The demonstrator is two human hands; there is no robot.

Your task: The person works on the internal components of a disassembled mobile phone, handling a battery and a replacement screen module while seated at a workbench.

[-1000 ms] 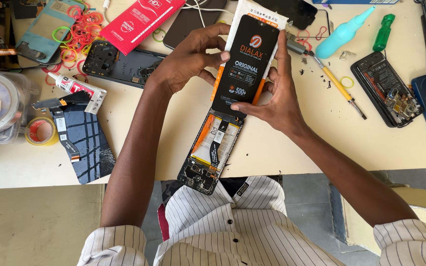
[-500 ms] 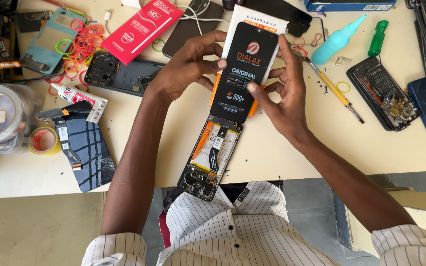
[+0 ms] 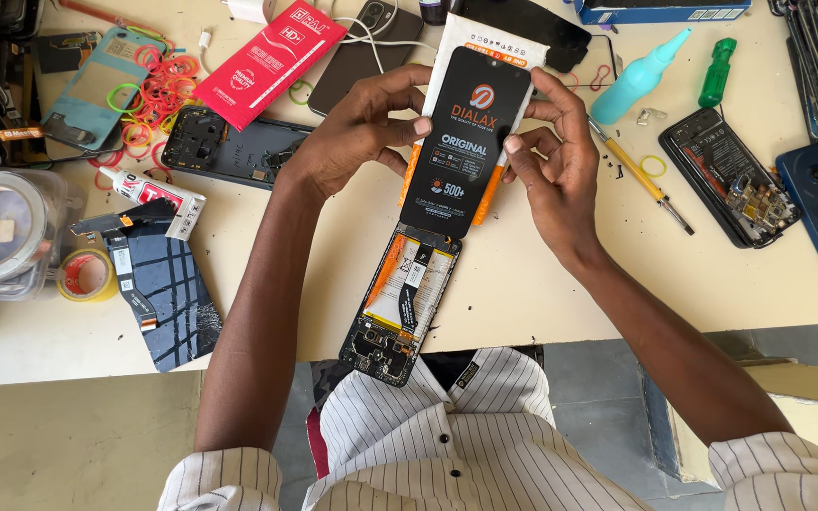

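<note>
I see both hands raised over the cream table [image 3: 560, 293], holding one thing between them: a black replacement screen [image 3: 466, 142] with white and orange print on its protective film. My left hand [image 3: 357, 137] grips its left edge, thumb pressed on the face and fingers curled behind. My right hand [image 3: 556, 161] pinches the right edge, thumb on the front, fingers spread behind. The screen sits tilted, its lower end meeting the top of an opened phone body [image 3: 404, 303], which lies on the table edge with its battery and boards bared, just below both hands.

Behind the screen a white packet [image 3: 452, 47] with an orange stripe peeks out. To the upper left lies a long red packet [image 3: 272, 61] with white lettering, slanted, beside a heap of coloured rubber bands [image 3: 149, 95]. A small white glue tube [image 3: 153, 194] with a red label lies left of my left forearm. Right of my right hand stand a teal squeeze bottle [image 3: 638, 78] and a green screwdriver handle [image 3: 717, 71].
</note>
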